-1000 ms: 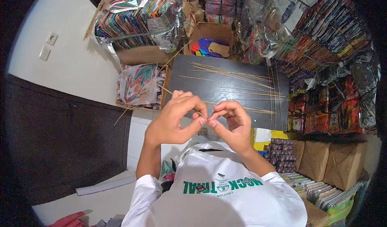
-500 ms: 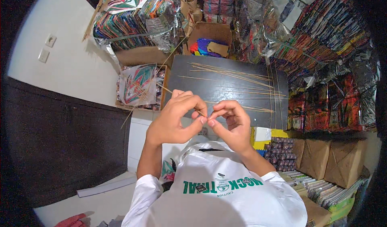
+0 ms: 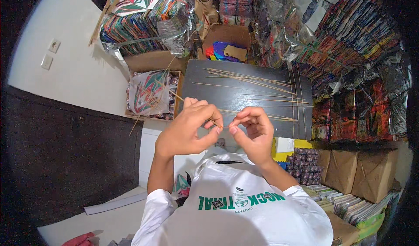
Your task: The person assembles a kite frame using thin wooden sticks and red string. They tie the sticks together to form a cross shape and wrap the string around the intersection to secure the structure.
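My left hand (image 3: 190,128) is closed round thin bamboo sticks (image 3: 177,96). Their near ends show at its thumb and forefinger, and the long ends run out past the knuckles to the upper left. Just right of those tips, my right hand (image 3: 253,134) has its thumb and forefinger pressed together in a pinch. What it pinches is too fine to make out, perhaps a thread. Beyond both hands, several more thin bamboo sticks (image 3: 248,77) lie across a black table (image 3: 200,98), a few of them crosswise at its right end.
Left of the table stands an open carton (image 3: 180,82) with a printed sheet (image 3: 150,93) on top. Another carton (image 3: 227,29) holds colourful pieces behind the table. Plastic-wrapped stacks (image 3: 362,27) rise at the back and right. Brown paper parcels (image 3: 342,169) sit at the lower right.
My hands have drawn slightly apart, leaving a small gap between the fingertips. The far ends of the held sticks have swung left, over the carton.
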`<state>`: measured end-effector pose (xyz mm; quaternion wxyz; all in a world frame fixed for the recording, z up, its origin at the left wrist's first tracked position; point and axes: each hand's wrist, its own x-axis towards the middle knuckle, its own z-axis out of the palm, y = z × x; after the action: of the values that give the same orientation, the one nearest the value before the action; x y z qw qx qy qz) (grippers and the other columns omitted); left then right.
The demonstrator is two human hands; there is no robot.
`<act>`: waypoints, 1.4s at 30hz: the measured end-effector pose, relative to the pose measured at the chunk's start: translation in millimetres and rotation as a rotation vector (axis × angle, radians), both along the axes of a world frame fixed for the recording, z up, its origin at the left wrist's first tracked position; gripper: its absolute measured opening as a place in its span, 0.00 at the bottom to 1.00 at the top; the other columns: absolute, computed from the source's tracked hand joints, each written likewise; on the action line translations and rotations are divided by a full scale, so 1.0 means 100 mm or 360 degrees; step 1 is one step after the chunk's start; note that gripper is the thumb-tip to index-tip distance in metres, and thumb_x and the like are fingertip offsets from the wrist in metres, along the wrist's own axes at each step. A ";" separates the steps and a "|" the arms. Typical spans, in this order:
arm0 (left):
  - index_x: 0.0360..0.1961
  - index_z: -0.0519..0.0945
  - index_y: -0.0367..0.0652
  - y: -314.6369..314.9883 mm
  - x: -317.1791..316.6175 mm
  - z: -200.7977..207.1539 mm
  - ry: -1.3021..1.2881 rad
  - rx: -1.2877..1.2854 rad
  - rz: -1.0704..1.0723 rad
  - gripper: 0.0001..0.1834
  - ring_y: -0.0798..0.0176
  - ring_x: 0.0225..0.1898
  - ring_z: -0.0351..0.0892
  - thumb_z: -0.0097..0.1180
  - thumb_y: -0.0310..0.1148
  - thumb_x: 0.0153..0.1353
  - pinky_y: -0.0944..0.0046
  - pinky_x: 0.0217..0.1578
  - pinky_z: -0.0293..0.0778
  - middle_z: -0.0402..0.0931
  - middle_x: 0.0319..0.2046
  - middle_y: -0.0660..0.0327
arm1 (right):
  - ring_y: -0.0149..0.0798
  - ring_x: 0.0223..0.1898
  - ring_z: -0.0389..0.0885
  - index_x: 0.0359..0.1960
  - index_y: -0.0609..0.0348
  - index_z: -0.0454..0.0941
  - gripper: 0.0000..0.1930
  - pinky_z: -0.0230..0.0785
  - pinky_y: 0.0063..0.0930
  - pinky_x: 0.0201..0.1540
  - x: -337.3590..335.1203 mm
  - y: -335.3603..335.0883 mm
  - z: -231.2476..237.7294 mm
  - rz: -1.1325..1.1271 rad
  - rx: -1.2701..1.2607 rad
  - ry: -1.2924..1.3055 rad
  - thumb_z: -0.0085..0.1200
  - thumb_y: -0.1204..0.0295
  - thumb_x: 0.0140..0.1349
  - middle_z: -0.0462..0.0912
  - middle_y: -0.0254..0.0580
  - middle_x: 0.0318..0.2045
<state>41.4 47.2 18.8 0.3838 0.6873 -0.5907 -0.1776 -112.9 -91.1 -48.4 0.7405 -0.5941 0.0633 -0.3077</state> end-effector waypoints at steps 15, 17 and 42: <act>0.30 0.77 0.46 -0.05 0.03 0.05 -0.0150 0.0124 0.0041 0.07 0.62 0.30 0.71 0.62 0.33 0.52 0.59 0.47 0.58 0.68 0.22 0.65 | 0.28 0.40 0.76 0.50 0.57 0.63 0.14 0.73 0.26 0.44 0.09 0.02 -0.01 0.0188 0.0366 -0.0081 0.51 0.84 0.68 0.73 0.37 0.40; 0.29 0.76 0.46 -0.05 0.05 0.05 -0.0161 0.0124 0.0003 0.07 0.61 0.30 0.72 0.62 0.32 0.50 0.59 0.47 0.58 0.70 0.22 0.65 | 0.26 0.39 0.74 0.50 0.57 0.62 0.13 0.72 0.24 0.39 0.06 0.03 0.08 0.0233 0.0533 0.0001 0.50 0.83 0.69 0.73 0.36 0.39; 0.25 0.72 0.45 0.16 0.48 0.06 -0.0439 0.0021 0.0137 0.07 0.59 0.28 0.70 0.57 0.27 0.43 0.59 0.42 0.59 0.72 0.23 0.63 | 0.42 0.58 0.71 0.32 0.59 0.76 0.11 0.66 0.39 0.61 -0.28 -0.44 -0.36 0.0597 0.0544 0.0162 0.50 0.64 0.65 0.74 0.41 0.46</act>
<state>89.2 62.9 24.8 0.3019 0.7323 -0.6065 -0.0687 -140.6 -134.9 -84.0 0.8701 -0.4765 0.0403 -0.1196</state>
